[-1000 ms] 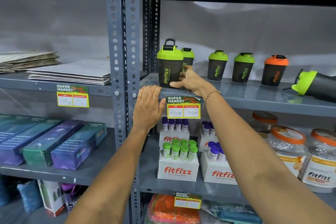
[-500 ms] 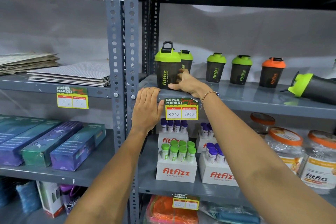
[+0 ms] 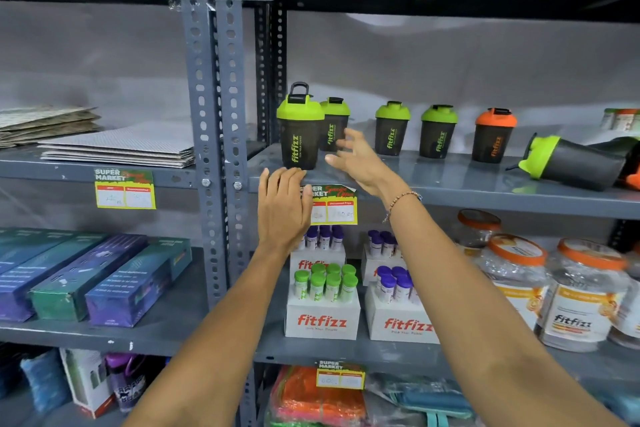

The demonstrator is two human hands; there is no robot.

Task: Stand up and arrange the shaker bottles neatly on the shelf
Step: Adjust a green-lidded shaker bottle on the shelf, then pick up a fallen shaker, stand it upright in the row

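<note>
Right hand (image 3: 360,159), fingers spread and empty, hovers at three o'clock of the upright green-lidded bottle (image 3: 300,135) on the shelf (image 3: 450,184), while the left hand (image 3: 284,208) lies flat on the shelf edge at six o'clock, likely for balance.

Single head view, close, facing forward onto the shelf (image 3: 450,191).
</note>
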